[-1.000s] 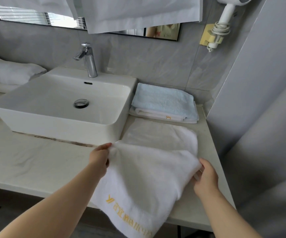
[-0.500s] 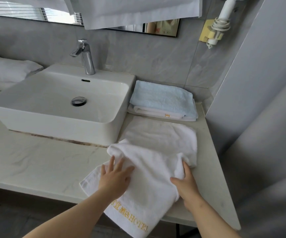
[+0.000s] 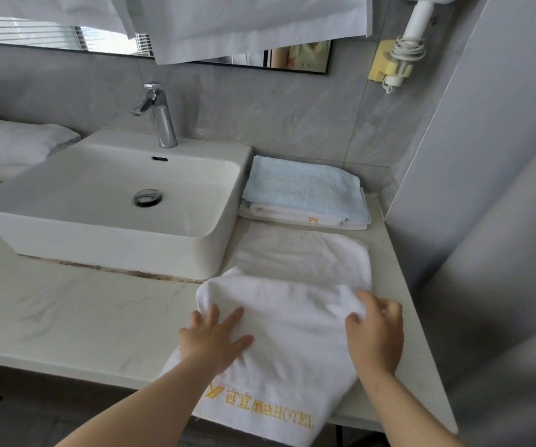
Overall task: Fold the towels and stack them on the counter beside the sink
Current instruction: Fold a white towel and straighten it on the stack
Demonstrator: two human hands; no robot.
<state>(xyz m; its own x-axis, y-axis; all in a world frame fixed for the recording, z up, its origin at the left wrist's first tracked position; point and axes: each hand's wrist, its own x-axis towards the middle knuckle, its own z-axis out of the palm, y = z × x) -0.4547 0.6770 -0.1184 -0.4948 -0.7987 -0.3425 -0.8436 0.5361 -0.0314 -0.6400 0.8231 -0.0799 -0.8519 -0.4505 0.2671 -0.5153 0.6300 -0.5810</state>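
A white towel [image 3: 292, 321] lies on the table [image 3: 67, 317] to the right of the sink [image 3: 115, 227], with one layer folded back over another. Its near end, with yellow lettering, hangs over the table's front edge. The left hand [image 3: 212, 337] presses flat on the towel's left part, its fingers [image 3: 234, 317] straight, spread and released, holding nothing. The right hand [image 3: 376, 337] rests on the towel's right edge. Its fingers [image 3: 365, 298] are slightly blurred and loosely bent on the cloth, and they do not seem to close round it.

Behind the towel, at the wall and just beside the sink, a folded blue towel [image 3: 302, 188] sits on a folded white one [image 3: 292, 216]. The tap [image 3: 160, 117] stands at the back of the sink. More white cloth [image 3: 12, 143] is piled on the table left of the sink. A hair dryer [image 3: 418, 27] hangs on the wall at the upper right.
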